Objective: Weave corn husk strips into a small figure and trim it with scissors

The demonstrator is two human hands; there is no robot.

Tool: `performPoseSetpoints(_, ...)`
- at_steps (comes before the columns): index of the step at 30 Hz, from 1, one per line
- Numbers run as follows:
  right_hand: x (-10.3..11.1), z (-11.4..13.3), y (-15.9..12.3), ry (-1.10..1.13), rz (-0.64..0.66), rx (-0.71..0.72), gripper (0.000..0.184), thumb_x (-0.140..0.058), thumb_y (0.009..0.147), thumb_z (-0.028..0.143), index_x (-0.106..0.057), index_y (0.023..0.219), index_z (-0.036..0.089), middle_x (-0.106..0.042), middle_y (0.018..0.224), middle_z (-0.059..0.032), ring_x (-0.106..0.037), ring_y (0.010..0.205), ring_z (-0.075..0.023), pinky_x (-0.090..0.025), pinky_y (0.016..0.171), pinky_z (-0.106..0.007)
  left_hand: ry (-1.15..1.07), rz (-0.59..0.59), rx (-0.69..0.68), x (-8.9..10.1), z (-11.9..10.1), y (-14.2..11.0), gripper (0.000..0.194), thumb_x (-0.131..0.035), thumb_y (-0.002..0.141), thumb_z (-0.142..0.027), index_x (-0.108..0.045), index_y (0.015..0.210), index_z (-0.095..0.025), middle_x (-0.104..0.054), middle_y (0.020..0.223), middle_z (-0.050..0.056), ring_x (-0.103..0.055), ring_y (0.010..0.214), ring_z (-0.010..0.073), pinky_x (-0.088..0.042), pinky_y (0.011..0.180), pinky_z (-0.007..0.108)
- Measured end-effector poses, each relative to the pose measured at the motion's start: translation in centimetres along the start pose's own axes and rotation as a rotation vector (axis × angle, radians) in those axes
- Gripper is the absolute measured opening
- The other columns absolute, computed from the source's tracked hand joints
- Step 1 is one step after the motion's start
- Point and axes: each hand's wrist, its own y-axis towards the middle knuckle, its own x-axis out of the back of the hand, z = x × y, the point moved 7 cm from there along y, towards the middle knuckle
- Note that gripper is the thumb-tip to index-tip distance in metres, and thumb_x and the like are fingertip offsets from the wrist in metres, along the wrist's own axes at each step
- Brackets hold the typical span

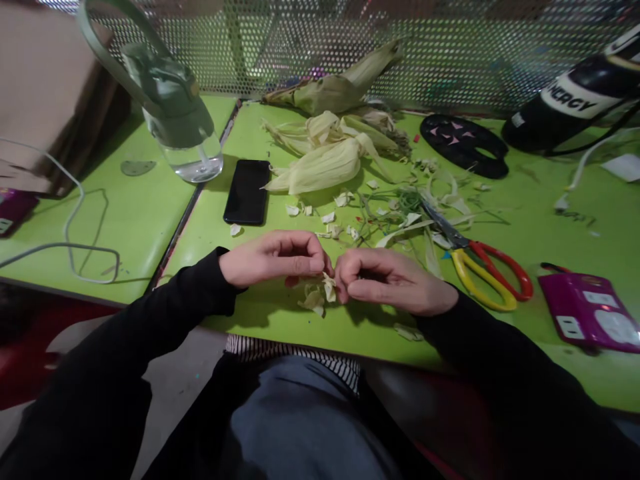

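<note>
Both hands meet above the near edge of the green table. My left hand (295, 257) is closed in a pinch on a small pale piece of corn husk (329, 287) that hangs below its fingertips. Right beside it, my right hand (383, 279) is curled shut, its fingertips at the same piece; whether it grips this piece or another cannot be made out. Under the hands lies a loose husk scrap (313, 300). Beyond them, several cut husk bits (328, 218) are scattered. Whole corn husks (320, 167) lie further back.
Scissors (480, 270) with red and yellow handles lie at right, by green strings (407, 200). A phone (247, 191) and a water bottle (183, 127) are at left. Purple power strip (590, 303), black palette (463, 147) and black bottle (570, 107) are at right. A perforated metal screen (450, 67) closes the back.
</note>
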Motion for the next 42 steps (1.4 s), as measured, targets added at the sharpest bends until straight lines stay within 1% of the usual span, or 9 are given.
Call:
performPoseSetpoints(6,0.7,1.1,-0.1,-0.289,-0.043,0.033,0.022,-0.053,0.097,0.036,-0.055,0.079,0.022,-0.056,0.072,0.0007,-0.048,0.062,-0.0121,-0.039,0.06,-0.028,-0.158,-0.029,-0.013,0.1,0.5,0.7,0.023,-0.061,0.092,-0.036,-0.054,0.083,-0.016,-0.067,0.087,0.003,-0.045,0.055,0.0045,-0.036,0.046,0.017)
performPoseSetpoints(12,0.2,2.0,-0.2,-0.379,-0.066,0.039,0.023,-0.051,0.098,0.032,-0.053,0.076,0.024,-0.053,0.068,0.0015,-0.049,0.062,-0.013,-0.04,0.062,-0.029,-0.069,0.005,0.097,-0.2,0.3,0.8,0.02,-0.056,0.096,-0.032,-0.056,0.085,-0.015,-0.064,0.08,-0.001,-0.031,0.047,0.0021,-0.025,0.042,0.017)
performPoseSetpoints(16,0.7,1.1,0.1,-0.331,-0.078,0.027,0.021,-0.055,0.095,0.032,-0.056,0.076,0.023,-0.059,0.07,0.001,-0.053,0.063,-0.0133,-0.042,0.063,-0.029,-0.035,-0.056,0.096,0.5,0.9,1.0,0.021,-0.059,0.093,-0.033,-0.056,0.083,-0.014,-0.064,0.081,0.0,-0.041,0.052,0.0034,-0.037,0.048,0.019)
performPoseSetpoints(20,2.9,1.2,0.0,-0.375,-0.287,0.078,0.022,-0.066,0.088,0.036,-0.06,0.074,0.021,-0.067,0.096,-0.005,-0.06,0.081,-0.0167,-0.044,0.068,-0.03,-0.034,-0.124,0.063,1.1,1.8,1.8,0.02,-0.071,0.081,-0.023,-0.056,0.088,-0.013,-0.058,0.073,-0.002,-0.052,0.062,0.0064,-0.047,0.062,0.022)
performPoseSetpoints(25,3.5,0.4,0.0,-0.391,-0.427,-0.084,0.024,-0.067,0.088,0.042,-0.064,0.076,0.021,-0.058,0.067,0.0015,-0.047,0.057,-0.0117,-0.038,0.053,-0.027,0.192,-0.181,0.051,0.7,2.4,2.4,0.02,-0.073,0.077,-0.022,-0.057,0.087,-0.014,-0.059,0.071,-0.003,-0.053,0.064,0.0081,-0.044,0.063,0.023)
performPoseSetpoints(30,3.6,1.3,-0.3,-0.541,-0.536,0.057,0.026,-0.062,0.091,0.032,-0.068,0.116,0.027,-0.065,0.114,-0.0069,-0.061,0.101,-0.0222,-0.052,0.084,-0.038,0.257,-0.216,-0.022,0.1,2.5,2.7,0.016,-0.065,0.085,-0.028,-0.056,0.081,-0.015,-0.054,0.063,-0.004,-0.046,0.058,0.0078,-0.038,0.058,0.023)
performPoseSetpoints(32,4.1,1.6,-0.7,-0.696,-0.599,0.092,0.021,-0.065,0.089,0.032,-0.071,0.108,0.025,-0.064,0.11,-0.0082,-0.059,0.106,-0.0261,-0.049,0.091,-0.044,0.114,-0.204,-0.015,0.1,2.9,2.9,0.018,-0.065,0.086,-0.028,-0.053,0.08,-0.015,-0.056,0.066,-0.003,-0.05,0.059,0.0078,-0.042,0.059,0.023)
performPoseSetpoints(37,3.7,0.0,-0.2,-0.788,-0.415,0.036,0.02,-0.064,0.089,0.033,-0.075,0.099,0.02,-0.066,0.095,-0.0088,-0.06,0.094,-0.0266,-0.047,0.086,-0.045,0.01,-0.249,-0.08,0.8,2.6,2.7,0.018,-0.07,0.082,-0.023,-0.054,0.08,-0.014,-0.06,0.073,-0.002,-0.052,0.063,0.0069,-0.044,0.063,0.023)
performPoseSetpoints(42,3.6,-0.5,0.1,-0.682,-0.474,0.059,0.013,-0.062,0.091,0.03,-0.071,0.09,0.021,-0.067,0.089,-0.0057,-0.061,0.089,-0.0225,-0.046,0.082,-0.039,-0.012,-0.241,-0.1,0.7,2.3,2.7,0.018,-0.071,0.08,-0.019,-0.054,0.078,-0.014,-0.059,0.073,-0.002,-0.053,0.065,0.0068,-0.043,0.064,0.023)
